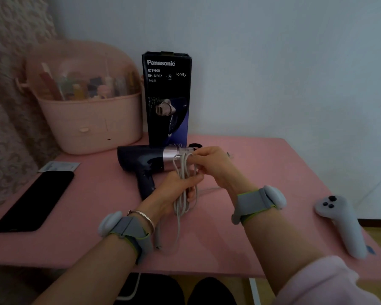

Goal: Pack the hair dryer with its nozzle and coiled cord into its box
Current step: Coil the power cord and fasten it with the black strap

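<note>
Legible markings are confined to the box [166, 97]: "Panasonic" in white across the top, "EH-NE62" below it, a circled "A", the word "ionity" at the right, and several Chinese characters too small to read with confidence. A printed picture of a dryer sits at mid-height, and the digits "700" are partly visible at the base. The cord [183, 194] is gathered into long grey loops and held by both hands above the table [262, 172]. The left hand [176, 190] has its fingers curled firmly round the middle of the bundle. The right hand [211, 166] pinches the upper ends of the loops between thumb and fingertips. A loose run of cord hangs below the left-hand grip toward the table's near edge. The hair dryer [141, 160], dark blue with a pale metallic barrel end, lies on the table just beyond the grip. Its barrel end is directly behind the right fingertips and its handle points toward the left wrist. The box stands upright just behind the dryer, beyond both hands. Well to the left of the grip are a black phone [35, 201] and a pink organiser [90, 126]. A grey controller [341, 225] lies well to the right.
</note>
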Demonstrator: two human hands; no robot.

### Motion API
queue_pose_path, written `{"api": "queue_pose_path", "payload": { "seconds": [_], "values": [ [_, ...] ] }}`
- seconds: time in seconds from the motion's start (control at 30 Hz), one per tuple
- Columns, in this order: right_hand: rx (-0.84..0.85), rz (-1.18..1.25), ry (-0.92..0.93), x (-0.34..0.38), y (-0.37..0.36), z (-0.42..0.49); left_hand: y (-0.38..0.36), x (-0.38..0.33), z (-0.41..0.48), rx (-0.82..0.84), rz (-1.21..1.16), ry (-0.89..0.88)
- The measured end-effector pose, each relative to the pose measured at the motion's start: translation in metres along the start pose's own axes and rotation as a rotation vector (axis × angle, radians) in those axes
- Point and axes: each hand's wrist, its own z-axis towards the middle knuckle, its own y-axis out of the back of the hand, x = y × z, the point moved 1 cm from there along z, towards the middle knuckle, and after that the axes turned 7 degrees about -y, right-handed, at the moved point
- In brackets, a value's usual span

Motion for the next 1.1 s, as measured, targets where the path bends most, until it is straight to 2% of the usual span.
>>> {"api": "queue_pose_path", "payload": {
  "seconds": [0.1, 0.17, 0.27, 0.37, 0.47, 0.57, 0.67, 0.83, 1.0, 1.1],
  "values": [
    [0.097, 0.12, -0.002, 0.003, -0.001, -0.001, 0.002, 0.002, 0.003, -0.083, -0.035, 0.032],
    [0.052, 0.071, 0.021, 0.0, 0.003, 0.0, 0.006, 0.004, 0.005, -0.12, 0.012, 0.017],
    [-0.083, -0.43, 0.063, -0.014, 0.01, 0.006, 0.008, 0.005, 0.005, -0.105, -0.002, 0.005],
    [0.025, -1.088, -0.025, -0.04, 0.012, 0.01, 0.006, 0.003, 0.004, -0.077, -0.089, 0.035],
    [-0.103, -1.337, -0.053, -0.056, 0.012, 0.01, 0.003, 0.001, 0.003, -0.093, -0.087, 0.062],
    [-0.224, -1.2, 0.0, -0.049, 0.012, 0.011, 0.005, 0.002, 0.003, -0.138, 0.021, 0.06],
    [-0.173, -0.902, 0.091, -0.027, 0.011, 0.006, 0.006, 0.002, 0.002, -0.159, 0.129, 0.051],
    [-0.114, -0.644, 0.25, -0.007, 0.01, -0.001, 0.007, -0.005, 0.004, -0.197, 0.246, 0.018],
    [-0.107, -0.056, 0.233, 0.002, 0.008, 0.001, 0.008, -0.007, 0.004, -0.227, 0.198, -0.06],
    [-0.127, -0.045, 0.2, -0.001, 0.01, 0.002, 0.006, -0.006, 0.003, -0.225, 0.127, -0.102]
  ]
}}
